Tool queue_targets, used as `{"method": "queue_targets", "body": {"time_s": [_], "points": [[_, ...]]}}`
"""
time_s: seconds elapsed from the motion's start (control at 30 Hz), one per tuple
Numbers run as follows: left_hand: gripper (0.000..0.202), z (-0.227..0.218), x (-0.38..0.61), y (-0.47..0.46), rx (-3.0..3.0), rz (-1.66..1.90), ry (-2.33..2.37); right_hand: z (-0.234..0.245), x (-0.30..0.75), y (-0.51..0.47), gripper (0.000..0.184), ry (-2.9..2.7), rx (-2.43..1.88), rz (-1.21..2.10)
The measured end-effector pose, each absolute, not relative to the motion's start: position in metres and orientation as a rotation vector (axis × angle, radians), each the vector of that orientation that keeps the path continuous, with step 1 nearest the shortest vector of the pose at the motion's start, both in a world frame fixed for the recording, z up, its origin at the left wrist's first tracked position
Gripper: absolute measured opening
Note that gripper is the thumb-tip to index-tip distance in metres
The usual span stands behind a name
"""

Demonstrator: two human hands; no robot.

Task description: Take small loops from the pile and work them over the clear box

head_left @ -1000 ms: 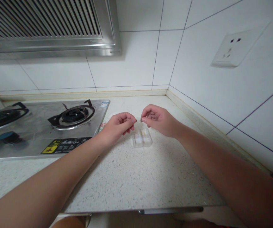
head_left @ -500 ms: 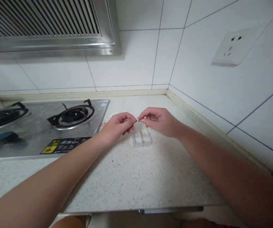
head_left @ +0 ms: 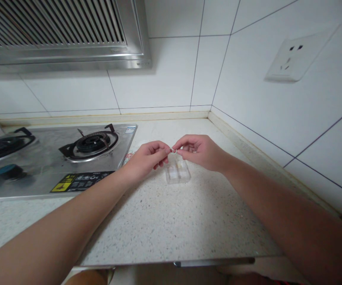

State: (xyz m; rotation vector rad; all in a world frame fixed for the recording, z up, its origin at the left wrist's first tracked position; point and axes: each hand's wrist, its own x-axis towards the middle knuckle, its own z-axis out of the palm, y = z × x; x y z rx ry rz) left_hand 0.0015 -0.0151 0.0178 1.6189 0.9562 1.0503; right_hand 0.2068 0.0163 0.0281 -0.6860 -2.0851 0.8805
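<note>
1. At the middle of the frame, a small pale ring (head_left: 174, 151) sits at the meeting fingertips, above the counter; its finer shape is too small to make out
2. The left hand (head_left: 151, 156) appears to pinch the ring's edge between thumb and forefinger. The right hand (head_left: 199, 148) has thumb and forefinger at its other side; whether they grip or merely touch it, one cannot tell
3. The step in hand looks like fine two-handed fingertip work on the ring; the next move seems to call for a light, steady pinch, since so small a piece could slip
4. Just below the fingertips, a clear box (head_left: 185, 176) with dividers rests on the speckled counter (head_left: 194, 221); the hands partly hide its far end, and its contents are hard to read
5. Left of centre, a patterned item (head_left: 128, 157) lies beside the stove (head_left: 40, 158), partly covered by the left hand
6. The range hood (head_left: 142, 59) fills the upper left and the wall socket (head_left: 291, 59) the upper right, both well apart from the hands and not in their way
</note>
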Motion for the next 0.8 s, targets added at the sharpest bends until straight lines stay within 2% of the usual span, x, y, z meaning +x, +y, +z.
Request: {"method": "queue_targets", "body": {"time_s": [0.47,0.8], "points": [[0.024,0.0187,0.0021,-0.0167,1.634,1.021,0.965,0.0281,0.2075,0.0169,0.02,-2.058,-0.697,0.877],[0.018,0.0197,0.0003,-0.0124,1.621,1.09,1.1,0.0341,0.2089,0.015,0.014,-2.15,-0.698,0.714]]}}
